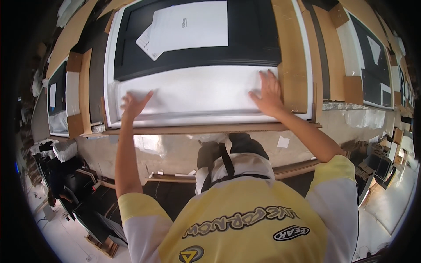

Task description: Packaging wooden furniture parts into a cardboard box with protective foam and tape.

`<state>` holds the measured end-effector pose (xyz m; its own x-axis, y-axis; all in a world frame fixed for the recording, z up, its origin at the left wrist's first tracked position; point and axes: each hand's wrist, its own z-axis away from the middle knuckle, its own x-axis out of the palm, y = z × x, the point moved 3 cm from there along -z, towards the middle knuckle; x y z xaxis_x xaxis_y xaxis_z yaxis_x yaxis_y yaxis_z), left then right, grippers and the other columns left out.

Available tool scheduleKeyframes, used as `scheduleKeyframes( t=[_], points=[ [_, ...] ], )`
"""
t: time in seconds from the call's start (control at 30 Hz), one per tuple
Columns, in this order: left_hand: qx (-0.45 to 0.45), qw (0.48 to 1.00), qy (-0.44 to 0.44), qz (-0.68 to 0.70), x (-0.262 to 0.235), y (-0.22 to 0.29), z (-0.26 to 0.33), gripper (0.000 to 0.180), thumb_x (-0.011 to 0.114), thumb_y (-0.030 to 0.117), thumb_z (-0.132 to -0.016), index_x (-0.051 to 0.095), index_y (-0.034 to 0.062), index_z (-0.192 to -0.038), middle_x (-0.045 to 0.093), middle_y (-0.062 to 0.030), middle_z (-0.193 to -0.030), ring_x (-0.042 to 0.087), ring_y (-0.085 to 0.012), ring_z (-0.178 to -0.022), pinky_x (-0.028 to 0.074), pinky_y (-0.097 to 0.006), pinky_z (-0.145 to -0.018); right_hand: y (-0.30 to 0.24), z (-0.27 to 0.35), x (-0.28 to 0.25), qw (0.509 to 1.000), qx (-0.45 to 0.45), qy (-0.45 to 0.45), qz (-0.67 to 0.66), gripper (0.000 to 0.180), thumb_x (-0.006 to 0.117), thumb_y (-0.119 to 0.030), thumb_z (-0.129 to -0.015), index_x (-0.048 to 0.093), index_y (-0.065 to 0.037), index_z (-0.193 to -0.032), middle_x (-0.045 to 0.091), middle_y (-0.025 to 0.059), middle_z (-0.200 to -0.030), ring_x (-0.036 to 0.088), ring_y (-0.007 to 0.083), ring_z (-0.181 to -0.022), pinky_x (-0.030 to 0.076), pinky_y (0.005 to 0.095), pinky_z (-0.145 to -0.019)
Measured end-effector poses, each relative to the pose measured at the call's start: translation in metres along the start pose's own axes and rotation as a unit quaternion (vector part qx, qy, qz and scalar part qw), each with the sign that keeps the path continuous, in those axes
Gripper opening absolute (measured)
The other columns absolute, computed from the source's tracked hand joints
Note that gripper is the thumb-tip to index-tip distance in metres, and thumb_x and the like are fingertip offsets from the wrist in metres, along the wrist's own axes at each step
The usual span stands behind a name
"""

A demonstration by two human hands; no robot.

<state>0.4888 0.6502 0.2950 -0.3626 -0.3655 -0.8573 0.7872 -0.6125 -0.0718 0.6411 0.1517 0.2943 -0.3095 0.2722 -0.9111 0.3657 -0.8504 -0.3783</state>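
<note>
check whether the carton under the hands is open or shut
Open: inside the carton's edges, the dark panel and white packing show from above.

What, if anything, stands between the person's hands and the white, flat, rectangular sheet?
Nothing visible: the left hand and right hand are spread over the white, rectangular sheet, while the white papers lie beyond it.

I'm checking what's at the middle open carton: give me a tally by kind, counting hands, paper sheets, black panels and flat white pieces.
Bare left hand and bare right hand: 2
Overlapping white printed paper sheets: 2 showing
Large flat black panel: 1
Flat smooth white piece: 1
Total: 6
</note>
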Motion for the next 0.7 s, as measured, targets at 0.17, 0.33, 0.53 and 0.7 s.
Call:
scheduleKeyframes(
  t=[0.17, 0.33, 0.53, 0.7],
  points=[
    [0.069, 0.997, 0.014, -0.028, 0.014, 0.077, 0.042, 0.15, 0.062, 0.094, -0.057, -0.005, 0.0046, -0.158, -0.008, -0.0271, -0.163, -0.001, -0.0594, -0.145, 0.024, -0.082, -0.1, 0.006, 0.001, 0.011, 0.997, 0.002, -0.036, 0.069, 0.103, 0.07, -0.047, -0.084, 0.012, -0.002, -0.156, 0.003, 0.0282, -0.162, 0.003, 0.0422, -0.151, 0.01, 0.0497, -0.121],
    [0.098, 0.991, 0.029, -0.09, -0.001, 0.066, 0.046, 0.147, 0.062, 0.093, -0.058, 0.0, 0.0047, -0.159, 0.001, -0.0241, -0.164, 0.009, -0.0573, -0.145, 0.025, -0.078, -0.104, 0.014, 0.014, -0.054, 0.978, 0.03, -0.198, 0.052, 0.053, 0.069, -0.032, -0.082, 0.057, -0.001, -0.123, 0.055, 0.0232, -0.128, 0.054, 0.0391, -0.119, 0.044, 0.0443, -0.102],
    [0.484, 0.85, 0.121, -0.168, -0.002, 0.127, 0.118, 0.084, 0.045, 0.064, -0.096, 0.026, 0.0079, -0.156, 0.028, -0.0145, -0.161, 0.024, -0.0329, -0.149, 0.023, -0.061, -0.116, 0.005, 0.005, -0.011, 0.94, 0.088, -0.203, 0.259, 0.045, 0.06, -0.027, -0.084, 0.056, 0.0, -0.119, 0.066, 0.0258, -0.108, 0.062, 0.0435, -0.109, 0.05, 0.0491, -0.093],
    [0.659, 0.729, 0.095, -0.158, 0.055, 0.189, 0.118, 0.066, 0.034, 0.054, -0.103, 0.023, 0.0193, -0.158, 0.017, -0.0012, -0.166, 0.014, -0.0236, -0.153, 0.014, -0.044, -0.123, 0.024, -0.004, -0.034, 0.897, 0.315, -0.308, 0.037, 0.057, 0.062, -0.043, -0.079, 0.058, -0.001, -0.117, 0.065, 0.0266, -0.103, 0.064, 0.0433, -0.091, 0.052, 0.0458, -0.083]
  ],
)
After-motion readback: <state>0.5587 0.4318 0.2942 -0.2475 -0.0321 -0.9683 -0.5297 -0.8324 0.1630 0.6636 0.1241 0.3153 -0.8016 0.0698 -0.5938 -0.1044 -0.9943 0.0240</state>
